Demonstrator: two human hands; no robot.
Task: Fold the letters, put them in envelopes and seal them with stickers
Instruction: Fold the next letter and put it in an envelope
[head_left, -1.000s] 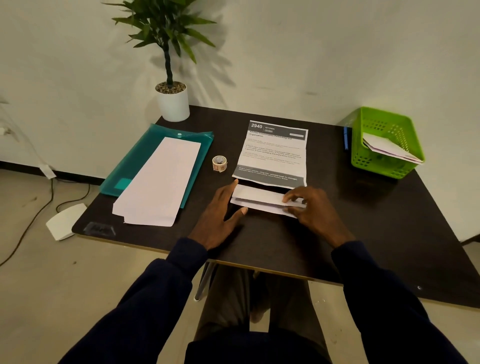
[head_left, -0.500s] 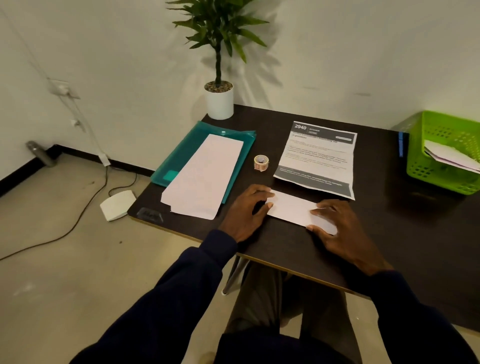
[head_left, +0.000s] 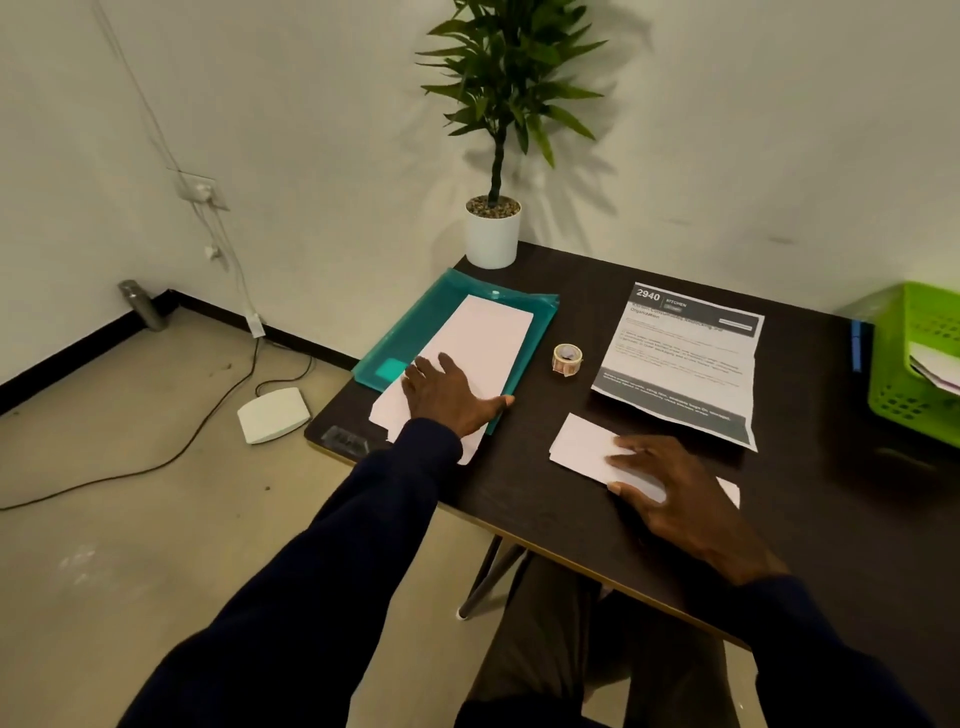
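Note:
A folded white letter (head_left: 584, 448) lies on the dark table near its front edge, and my right hand (head_left: 675, 493) rests flat on its right part with the fingers spread. My left hand (head_left: 447, 395) lies flat, fingers apart, on the near end of a stack of white envelopes (head_left: 483, 343), which sits on a teal plastic folder (head_left: 415, 343). An unfolded printed letter (head_left: 680, 358) headed "2940" lies behind the folded one. A small roll of stickers (head_left: 567, 358) stands between the folder and the printed letter.
A potted plant (head_left: 492, 236) stands at the table's (head_left: 519, 509) back left corner. A green basket (head_left: 914, 364) with papers sits at the right edge, a blue object beside it. Cables and a white device (head_left: 272, 414) lie on the floor to the left.
My left hand left the folded letter and moved left onto the envelope stack. My right hand stays on the folded letter. The camera has turned left.

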